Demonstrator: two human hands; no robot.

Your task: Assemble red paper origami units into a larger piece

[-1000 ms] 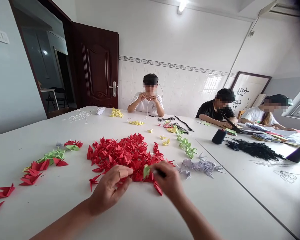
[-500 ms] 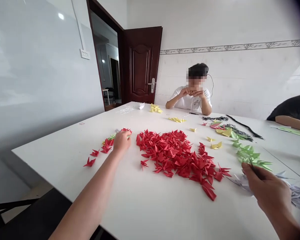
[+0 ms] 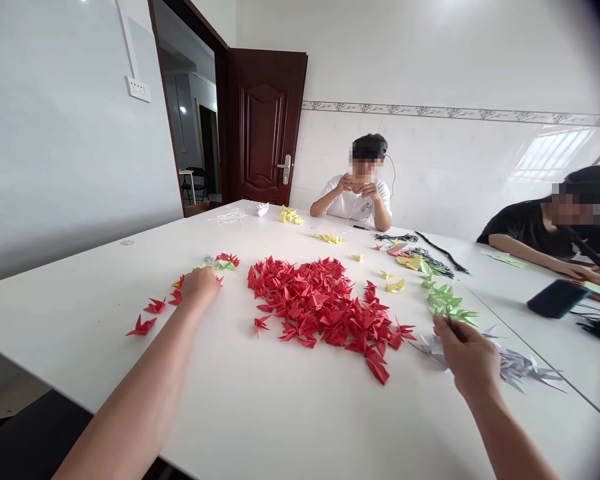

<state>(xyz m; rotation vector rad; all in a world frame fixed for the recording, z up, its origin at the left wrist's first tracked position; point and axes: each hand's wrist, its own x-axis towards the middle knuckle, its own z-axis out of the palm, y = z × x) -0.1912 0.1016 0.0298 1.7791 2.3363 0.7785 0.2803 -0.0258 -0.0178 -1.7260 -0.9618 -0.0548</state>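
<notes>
My left hand (image 3: 200, 287) is closed low over a short row of paper cranes on the left. A small red tip, apparently of a red paper crane (image 3: 221, 281), sticks out by its fingers, which are mostly hidden. Just beyond lie a red crane (image 3: 229, 258) and pale green folded paper (image 3: 227, 265); nearer are two loose red cranes (image 3: 141, 325). On the right, my right hand (image 3: 470, 360) is closed, thumb pressed to the fingers around something thin and dark that I cannot make out. Green cranes (image 3: 445, 299) and white cranes (image 3: 523, 365) lie around it.
A large pile of red cranes (image 3: 325, 300) covers the middle of the white table (image 3: 280, 413). Yellow cranes (image 3: 329, 238) and black cords (image 3: 433, 262) lie farther back. One person (image 3: 353, 197) sits opposite, another (image 3: 525, 230) at right near a dark case (image 3: 557, 298).
The view has turned right, bringing the second person and the dark case into sight. My left hand has drawn slightly back toward me, with a red tip now showing at its fingers.
</notes>
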